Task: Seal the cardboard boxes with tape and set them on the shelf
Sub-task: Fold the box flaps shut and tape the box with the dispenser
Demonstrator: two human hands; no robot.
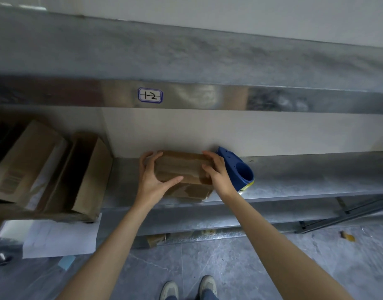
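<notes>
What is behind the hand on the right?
A blue tape dispenser sits on the metal shelf behind the right hand, which grips the cardboard box. The hand covers the dispenser's left part.

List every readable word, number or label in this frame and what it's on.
"1-2": handwritten on a blue-bordered sticker on the metal front edge of the upper shelf.
Printed barcode label on the leftmost cardboard box: too blurred to read.
Nothing else legible.

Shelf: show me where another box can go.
Widest bare shelf runs right of the blue tape dispenser. A narrow strip lies between the open cartons and the left hand. Crowded middle: it and the right hand hold the taped box.
</notes>
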